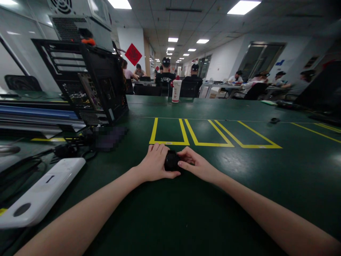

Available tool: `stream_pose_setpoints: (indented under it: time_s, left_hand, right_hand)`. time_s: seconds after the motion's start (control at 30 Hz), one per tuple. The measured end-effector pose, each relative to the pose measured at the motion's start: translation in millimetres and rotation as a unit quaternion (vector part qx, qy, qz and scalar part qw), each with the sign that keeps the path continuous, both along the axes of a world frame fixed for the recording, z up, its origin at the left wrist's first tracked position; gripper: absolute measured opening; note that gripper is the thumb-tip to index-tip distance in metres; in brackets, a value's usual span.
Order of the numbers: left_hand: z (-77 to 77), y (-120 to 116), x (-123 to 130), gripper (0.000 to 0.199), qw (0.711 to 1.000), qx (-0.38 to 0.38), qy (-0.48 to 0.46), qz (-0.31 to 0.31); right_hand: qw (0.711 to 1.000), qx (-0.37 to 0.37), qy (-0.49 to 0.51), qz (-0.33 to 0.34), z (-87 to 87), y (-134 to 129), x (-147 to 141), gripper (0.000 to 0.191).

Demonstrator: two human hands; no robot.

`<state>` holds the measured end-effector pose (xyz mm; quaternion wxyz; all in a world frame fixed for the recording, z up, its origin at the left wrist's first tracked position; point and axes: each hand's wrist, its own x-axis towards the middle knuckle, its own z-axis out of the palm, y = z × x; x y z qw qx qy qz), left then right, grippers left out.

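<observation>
A small rounded black object (172,161) is between my hands, low over the green table (202,213); its kind is not clear. My left hand (157,161) wraps it from the left, with the thumb along its near side. From the right, the fingertips and thumb of my right hand (195,163) pinch its edge. My fingers cover part of the object. Just beyond my hands, yellow tape outlines (170,143) mark the tabletop.
On the left stand an open black computer case (103,85), tangled black cables (66,149) and a long white device (45,192). A white bottle (176,91) stands at the far edge. A small dark round item (274,121) lies right. People sit at tables beyond.
</observation>
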<state>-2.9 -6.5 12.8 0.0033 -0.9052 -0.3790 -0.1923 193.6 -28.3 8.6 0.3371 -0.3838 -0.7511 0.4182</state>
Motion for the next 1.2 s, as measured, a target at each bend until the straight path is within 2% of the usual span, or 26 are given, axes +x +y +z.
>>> stream_pose_setpoints:
  time_s: [0.17,0.3,0.47,0.7,0.8,0.9,1.1,1.2]
  left_hand:
    - [1.2,-0.4,-0.5,0.068,1.000,-0.001,-0.002,-0.003]
    - [0.3,-0.5,-0.8,0.068,1.000,0.002,0.003,-0.001]
    - [-2.6,0.7,-0.6,0.068,1.000,0.009,0.002,0.000]
    - [-1.7,-0.2,-0.9,0.067,1.000,0.001,-0.002,-0.004]
    - [-2.3,0.1,-0.7,0.067,1.000,0.002,-0.001,-0.003]
    - [-3.8,0.9,0.2,0.068,1.000,0.011,0.001,0.001]
    - [-4.4,0.7,0.4,0.067,1.000,0.020,0.005,0.001]
    - [-3.5,0.2,0.1,0.066,1.000,0.016,0.004,0.002]
  right_hand:
    - [0.999,-0.026,0.017,-0.032,-2.3,-1.0,-4.8,0.024]
    - [0.998,-0.052,0.021,-0.020,-3.5,-0.3,-4.1,0.025]
    - [0.998,-0.046,0.032,0.024,-2.7,-0.1,-0.1,0.032]
    - [0.998,-0.033,0.041,-0.022,-1.7,-5.0,-4.9,0.018]
    - [0.997,-0.042,0.055,-0.024,-3.9,-3.7,-5.6,0.025]
    - [0.998,-0.045,0.029,-0.021,-6.1,-2.0,-4.4,0.031]
    - [0.999,-0.032,0.022,0.023,-4.0,-3.3,-2.2,0.035]
    - [1.000,-0.025,0.010,0.013,-2.6,-6.0,-3.2,0.033]
